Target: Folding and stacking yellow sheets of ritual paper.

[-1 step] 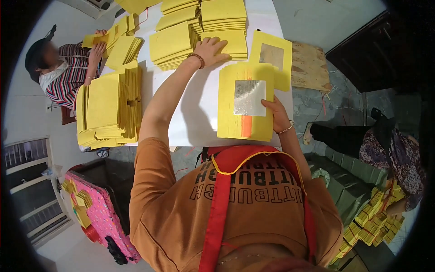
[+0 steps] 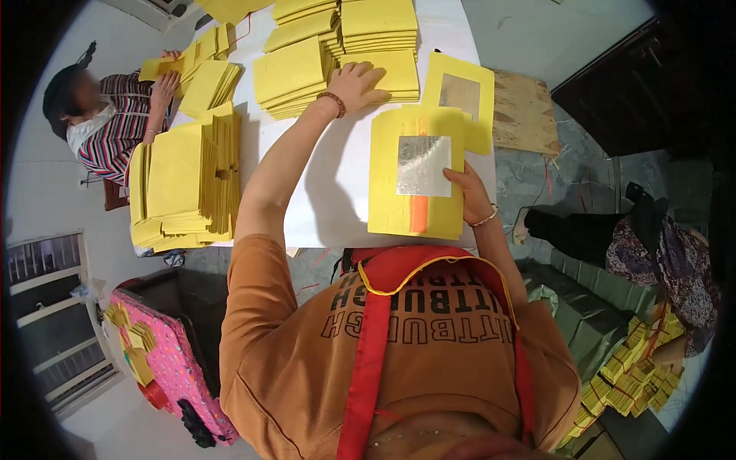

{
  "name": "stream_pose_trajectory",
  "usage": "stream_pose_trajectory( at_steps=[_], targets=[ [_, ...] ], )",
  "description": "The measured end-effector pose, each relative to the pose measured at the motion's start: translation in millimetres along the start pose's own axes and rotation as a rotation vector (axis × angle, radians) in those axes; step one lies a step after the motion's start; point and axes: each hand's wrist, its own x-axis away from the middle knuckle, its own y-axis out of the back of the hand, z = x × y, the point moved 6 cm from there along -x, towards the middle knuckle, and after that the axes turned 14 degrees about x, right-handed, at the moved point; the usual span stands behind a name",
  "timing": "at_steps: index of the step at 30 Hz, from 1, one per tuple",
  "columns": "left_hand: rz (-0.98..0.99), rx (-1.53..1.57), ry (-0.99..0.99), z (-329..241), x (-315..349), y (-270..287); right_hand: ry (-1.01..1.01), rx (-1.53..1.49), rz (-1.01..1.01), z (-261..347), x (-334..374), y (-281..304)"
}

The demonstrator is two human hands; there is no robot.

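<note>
My left hand lies with its fingers spread on a pile of folded yellow papers at the far middle of the table. At the right edge of the nearest stack of yellow paper sheets, my right hand grips with the thumb on top and the other fingers hidden below. On that stack sit a shiny silver rectangular plate and an orange stripe. Just behind it, another yellow sheet with a greyish rectangle on it overhangs the table's right edge.
Tall yellow paper piles stand on the white table at left. Beyond them a co-worker in stripes handles yellow paper. At right are a wooden board, another person and tied yellow bundles. A pink cloth is lower left.
</note>
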Motion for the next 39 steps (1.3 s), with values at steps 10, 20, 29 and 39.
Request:
stream_pose_trajectory(
  at_steps=[10,20,29,39],
  targets=[
    [-0.288,1.272,0.332,-63.9,70.1,12.6,0.085,-0.095,-0.077,21.3,10.3,12.2],
    [-0.169,1.708,0.276,-93.7,84.6,-8.1,0.23,0.201,-0.248,40.5,-9.3,5.8],
    [-0.192,1.465,0.176,-105.8,115.3,5.4,0.39,0.56,-0.09,61.1,14.4,-23.2],
    [-0.005,1.377,0.198,-120.5,148.7,-16.3,0.515,0.927,0.159,42.7,42.5,-47.8]
  ],
)
